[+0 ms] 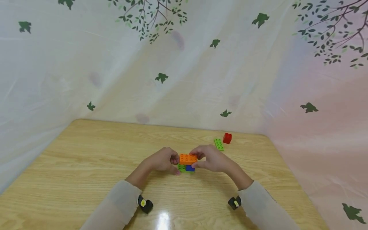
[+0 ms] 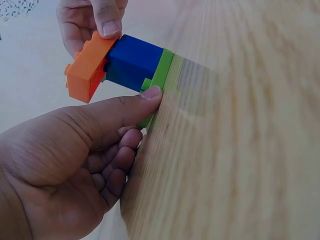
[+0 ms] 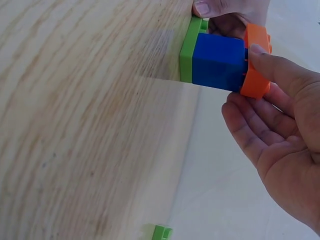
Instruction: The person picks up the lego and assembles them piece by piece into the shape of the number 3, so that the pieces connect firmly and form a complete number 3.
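A flat green toy building plate (image 1: 181, 167) lies on the table, with a taller blue brick (image 3: 219, 61) standing on one end of it. My left hand (image 1: 163, 159) pinches the plate's other end, the thumb on its upper face. Above the blue brick, my right hand (image 1: 212, 158) holds an orange brick (image 1: 188, 158) between thumb and fingers. The orange brick sits slightly tilted at the blue brick's studs, and a narrow gap shows between them in the right wrist view. Its far end reaches out over the green plate.
Farther back on the wooden table (image 1: 115, 143), to the right, lie a second green plate (image 1: 219, 144) and a red brick (image 1: 227, 138) close beside it. A pale curtain (image 1: 187, 95) with printed leaves hangs behind the table's back edge.
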Motion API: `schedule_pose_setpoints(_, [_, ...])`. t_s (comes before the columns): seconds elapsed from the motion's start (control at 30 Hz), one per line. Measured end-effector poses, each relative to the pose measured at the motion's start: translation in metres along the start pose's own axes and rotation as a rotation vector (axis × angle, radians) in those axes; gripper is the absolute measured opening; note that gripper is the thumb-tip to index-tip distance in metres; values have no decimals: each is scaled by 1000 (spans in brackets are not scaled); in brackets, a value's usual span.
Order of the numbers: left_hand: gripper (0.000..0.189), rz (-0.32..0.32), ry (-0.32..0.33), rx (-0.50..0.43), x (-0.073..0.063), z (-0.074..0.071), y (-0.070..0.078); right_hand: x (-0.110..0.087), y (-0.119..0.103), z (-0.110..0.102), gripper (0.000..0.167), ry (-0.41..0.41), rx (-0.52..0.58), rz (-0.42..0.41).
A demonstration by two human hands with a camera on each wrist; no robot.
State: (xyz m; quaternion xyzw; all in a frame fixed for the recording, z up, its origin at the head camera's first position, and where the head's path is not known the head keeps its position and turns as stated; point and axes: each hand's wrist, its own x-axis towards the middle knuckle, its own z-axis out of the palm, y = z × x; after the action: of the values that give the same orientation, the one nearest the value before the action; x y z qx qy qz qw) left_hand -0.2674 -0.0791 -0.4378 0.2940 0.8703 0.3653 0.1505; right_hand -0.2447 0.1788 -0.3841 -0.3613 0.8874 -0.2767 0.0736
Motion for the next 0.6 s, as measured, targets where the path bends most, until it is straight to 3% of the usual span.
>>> schedule_pose_setpoints(0.6, [29,23,-4,-10,-1,0,0,1,4,2,34,-16,-15,-15])
